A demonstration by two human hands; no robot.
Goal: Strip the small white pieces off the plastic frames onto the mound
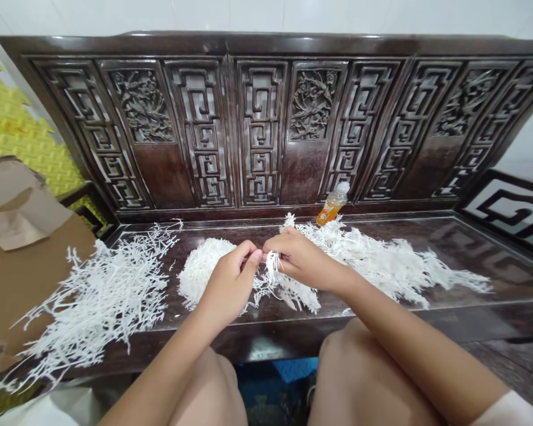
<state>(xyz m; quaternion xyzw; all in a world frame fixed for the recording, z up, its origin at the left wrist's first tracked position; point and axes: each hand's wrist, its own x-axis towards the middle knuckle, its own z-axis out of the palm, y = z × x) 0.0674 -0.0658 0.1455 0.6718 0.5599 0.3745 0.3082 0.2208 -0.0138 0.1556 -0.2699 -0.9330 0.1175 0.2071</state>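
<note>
Bottle [330, 210] of orange liquid stands beside white strands [373, 260]; both hands [231, 281] [299, 257], pinched nearly closed, grip a white sprig [272, 266].

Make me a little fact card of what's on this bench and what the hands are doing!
right hand: pinching white strands
left hand: fingertips pinched, close beside them
left pile: long, white, branching
middle pile: rounded, white
right pile: white, frilly, spread out
bottle: orange, white cap, behind right pile
bench: dark wood, carved back

Bottle [331, 207] before carved backrest [305, 171]; cardboard [22, 266] near yellow mat [48, 145].
</note>
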